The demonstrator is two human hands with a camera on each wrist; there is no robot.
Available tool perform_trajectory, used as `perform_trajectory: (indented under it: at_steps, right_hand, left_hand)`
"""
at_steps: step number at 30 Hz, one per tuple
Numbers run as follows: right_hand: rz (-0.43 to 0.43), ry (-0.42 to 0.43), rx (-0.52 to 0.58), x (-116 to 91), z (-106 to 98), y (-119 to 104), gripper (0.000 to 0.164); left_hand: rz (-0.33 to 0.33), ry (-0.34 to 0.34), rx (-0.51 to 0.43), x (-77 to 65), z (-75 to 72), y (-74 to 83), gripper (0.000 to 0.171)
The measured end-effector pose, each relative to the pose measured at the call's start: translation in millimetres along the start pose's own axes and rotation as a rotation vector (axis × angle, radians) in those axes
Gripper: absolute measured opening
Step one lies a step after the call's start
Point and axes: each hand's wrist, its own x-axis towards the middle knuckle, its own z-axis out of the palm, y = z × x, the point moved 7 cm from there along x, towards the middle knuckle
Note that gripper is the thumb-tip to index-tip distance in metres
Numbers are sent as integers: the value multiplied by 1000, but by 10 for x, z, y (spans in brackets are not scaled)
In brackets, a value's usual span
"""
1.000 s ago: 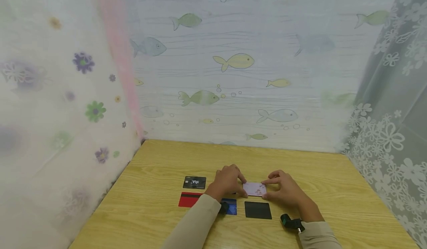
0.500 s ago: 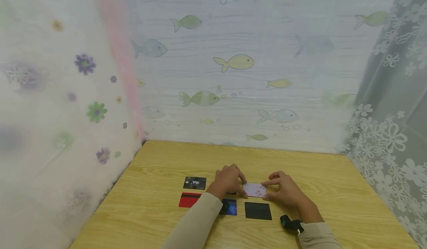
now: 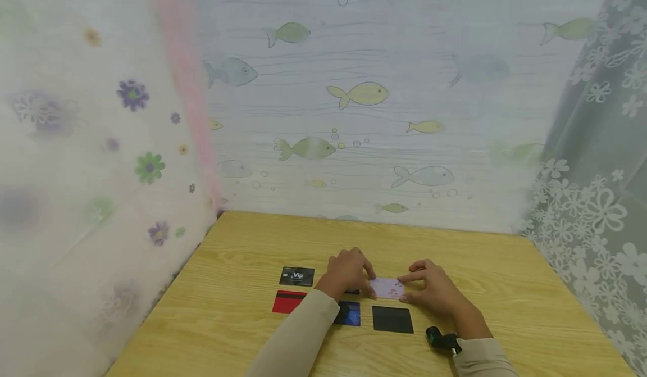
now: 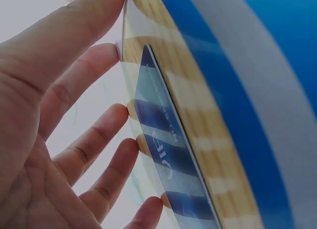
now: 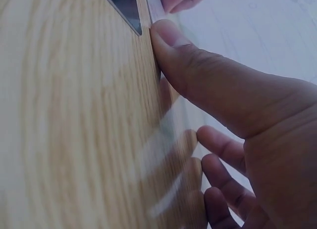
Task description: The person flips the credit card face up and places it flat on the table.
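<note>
The pale fish-print sheet fills the upper middle of the frame, with a flower-print sheet down the left side and a lacy, flower-patterned grey curtain down the right. Below them the wood-grain table spreads across the lower part of the frame. My beige left sleeve slants up from the bottom edge and the right sleeve enters at lower right; both are cut off there.

My left hand and right hand face each other, lower right of centre. Between them is the pale pink card: I pinch its left edge with my left thumb and fingertips, its right edge with my right. I can't tell whether it is lifted at all.

Just below it lies a plain black card. Left of my hands are a black Vip card and, under it in the frame, a red card, its right end covered by my sleeve. My left wrist camera blocks part of a blue card. Only a sliver of another dark card shows beneath my left hand. The right wrist camera sits by my right cuff. In the left wrist view, the lettering on a dark card is hard to read.
</note>
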Motion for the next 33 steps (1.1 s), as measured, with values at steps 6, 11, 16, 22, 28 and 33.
perform_trajectory:
  at_steps: [6,11,16,22,28,33]
  right_hand:
    - [14,0,12,3,-4,-1,41]
    - [2,-5,-7,-7,-30,-54,41]
    - [-29,7,-76,-22,-75,-134,42]
    - [-23,-11,-100,-20,-58,-145,43]
    - [-113,0,-133,3,-36,-218,52]
    - [-196,70,-128,-6,-82,-402,49]
  left_hand:
    - [2,0,6,-23,-16,7,29]
    - [2,0,8,-26,-7,-4,31]
    - [41,12,71,-20,-1,21,39]
    - [114,8,112,-75,-4,25,51]
    - [188,80,120,-223,-151,-143,54]
    - [195,92,66,-337,-297,-340,54]
